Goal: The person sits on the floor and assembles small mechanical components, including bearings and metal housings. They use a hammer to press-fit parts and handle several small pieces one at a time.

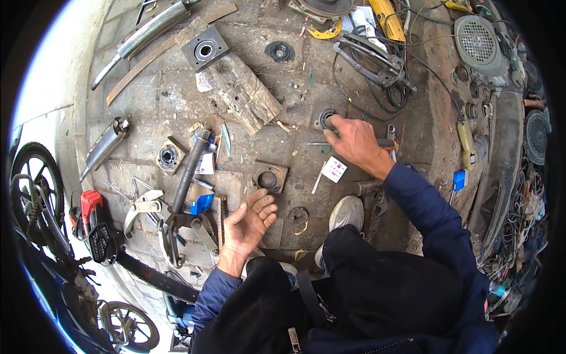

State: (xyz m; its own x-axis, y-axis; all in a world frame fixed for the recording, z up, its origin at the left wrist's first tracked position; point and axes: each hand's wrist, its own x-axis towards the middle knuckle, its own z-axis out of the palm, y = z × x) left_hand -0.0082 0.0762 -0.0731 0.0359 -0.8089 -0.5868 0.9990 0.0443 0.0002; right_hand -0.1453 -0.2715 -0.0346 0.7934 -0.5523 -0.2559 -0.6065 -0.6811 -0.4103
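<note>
My right hand (356, 141) reaches over the paved floor with its thumb and fingers closed on a dark round bearing (325, 117). Palm up and fingers stretched, my left hand (250, 224) holds nothing. Just beyond its fingertips lies a square metal flange block (282, 172) with an open round bore. A similar block with a bearing in it (169, 156) sits farther left. Under my right wrist is a screwdriver (318, 143), its orange-and-black handle partly hidden. A small white printed packet (334, 169) lies between my hands. Near my shoe rests a flat metal ring (298, 216).
A threaded rod (191, 171) and a gear puller (144, 207) lie at left, above a chainsaw (156, 277). Farther off are a wooden board (244, 94), another bearing block (205, 49) and a yellow power tool (387, 20). Cables and scrap (519, 236) crowd the right edge.
</note>
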